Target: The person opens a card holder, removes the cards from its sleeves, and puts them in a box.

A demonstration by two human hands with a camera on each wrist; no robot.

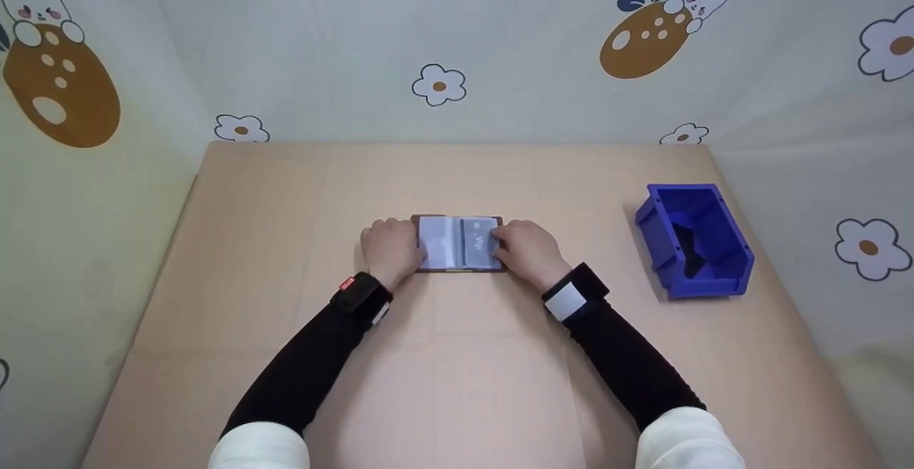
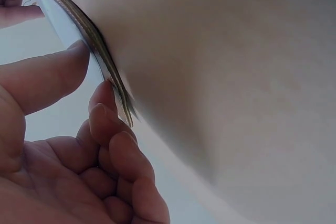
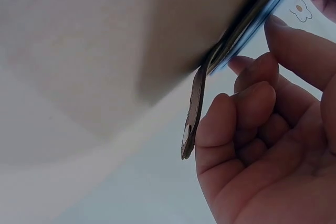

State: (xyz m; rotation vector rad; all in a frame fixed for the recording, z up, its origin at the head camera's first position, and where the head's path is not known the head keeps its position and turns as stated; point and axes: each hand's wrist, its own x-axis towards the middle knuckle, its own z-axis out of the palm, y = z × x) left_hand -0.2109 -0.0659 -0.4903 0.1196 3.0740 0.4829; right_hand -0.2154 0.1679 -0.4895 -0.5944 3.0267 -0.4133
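A brown card holder with clear plastic sleeves is spread open between both hands, over the middle of the table. A dark grey card with pale lettering shows in its right-hand sleeve. My left hand pinches the left cover, thumb on the sleeves and curled fingers behind. At the opposite side my right hand grips the right cover between thumb and fingers. In the right wrist view a stitched strap sticks out from the cover beside the fingers. The left wrist view shows the cover's edge from the side.
A blue plastic bin stands at the right of the tan table, with a flat black item inside. Patterned curtains enclose the table at the back and both sides.
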